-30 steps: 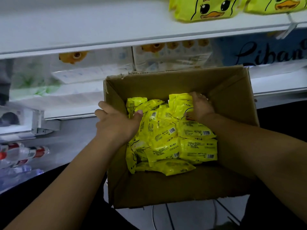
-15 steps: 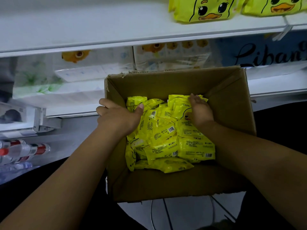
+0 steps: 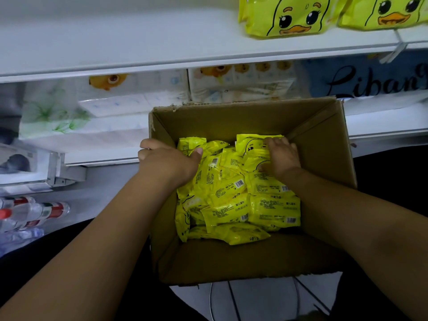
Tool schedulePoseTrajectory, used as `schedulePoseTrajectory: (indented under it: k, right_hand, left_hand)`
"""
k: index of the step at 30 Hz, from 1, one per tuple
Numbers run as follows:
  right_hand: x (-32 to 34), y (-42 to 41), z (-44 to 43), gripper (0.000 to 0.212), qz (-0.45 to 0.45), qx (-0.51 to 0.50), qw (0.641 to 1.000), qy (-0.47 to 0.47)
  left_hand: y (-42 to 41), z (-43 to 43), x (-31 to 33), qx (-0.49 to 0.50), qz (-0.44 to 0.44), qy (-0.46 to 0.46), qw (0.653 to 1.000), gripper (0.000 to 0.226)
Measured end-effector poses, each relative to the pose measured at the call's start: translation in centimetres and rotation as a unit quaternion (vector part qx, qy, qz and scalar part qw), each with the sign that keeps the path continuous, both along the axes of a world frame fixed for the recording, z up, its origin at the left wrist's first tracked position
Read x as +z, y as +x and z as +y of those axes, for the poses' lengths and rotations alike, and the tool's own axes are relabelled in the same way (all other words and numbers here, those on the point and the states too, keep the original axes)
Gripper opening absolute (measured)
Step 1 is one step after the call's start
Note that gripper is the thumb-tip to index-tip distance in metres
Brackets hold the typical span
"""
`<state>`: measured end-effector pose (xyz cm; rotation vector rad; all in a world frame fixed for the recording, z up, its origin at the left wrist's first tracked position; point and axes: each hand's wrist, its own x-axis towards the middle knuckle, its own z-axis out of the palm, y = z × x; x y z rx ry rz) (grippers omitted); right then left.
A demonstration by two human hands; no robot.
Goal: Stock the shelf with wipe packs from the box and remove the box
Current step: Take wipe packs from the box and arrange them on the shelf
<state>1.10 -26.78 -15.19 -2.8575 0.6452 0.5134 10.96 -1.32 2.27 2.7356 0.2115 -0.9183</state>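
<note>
The open box [image 3: 254,119] sits at centre, with yellow wipe packs [image 3: 231,193] heaped inside. The left hand [image 3: 166,161] clamps the box's 9 o'clock wall, thumb inside. The right hand [image 3: 281,158] curls round a duck-faced pack [image 3: 251,144] at the heap's 1 o'clock. At 12 o'clock the shelf [image 3: 115,42] carries two large yellow packs [image 3: 284,17].

Your right hand [image 3: 281,156] has curled its fingers over the far-right wipe pack [image 3: 251,144] in the box [image 3: 231,121]. That pack has tipped up from the pile, and more of its duck face now shows.
</note>
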Motion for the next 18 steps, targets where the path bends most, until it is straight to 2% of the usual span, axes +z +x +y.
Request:
schedulePoseTrajectory:
  k: [3, 7, 9, 12, 14, 16, 18]
  right_hand:
    - [0.0, 0.3, -0.6, 0.074, 0.035, 0.009, 0.999, -0.015]
    - [0.6, -0.4, -0.5, 0.069, 0.001, 0.001, 1.000, -0.008]
    - [1.1, -0.7, -0.3, 0.068, -0.036, -0.037, 0.998, 0.048]
    - [3.2, -0.3, 0.1, 0.068, -0.088, -0.128, 0.961, 0.228]
    - [6.0, 0.1, 0.5, 0.053, -0.113, -0.126, 0.933, 0.316]
    - [9.6, 0.2, 1.1, 0.037, -0.115, -0.082, 0.918, 0.370]
    - [13.3, 0.0, 2.1, 0.038, -0.098, -0.039, 0.905, 0.413]
  left_hand:
    - [-0.1, 0.0, 0.2, -0.002, 0.005, -0.003, 1.000, 0.124]
    - [0.0, 0.2, 0.6, 0.000, 0.018, -0.012, 1.000, 0.124]
    - [0.2, 0.6, 0.9, 0.001, 0.025, -0.019, 0.999, 0.124]
    - [0.4, 1.1, 1.7, -0.032, 0.000, -0.032, 0.999, 0.122]
    - [0.2, 1.2, 2.8, -0.059, -0.075, -0.096, 0.991, 0.116]
    - [-0.2, 1.0, 4.0, -0.074, -0.153, -0.226, 0.959, 0.095]
    - [-0.7, 0.9, 4.7, -0.102, -0.145, -0.319, 0.931, 0.070]
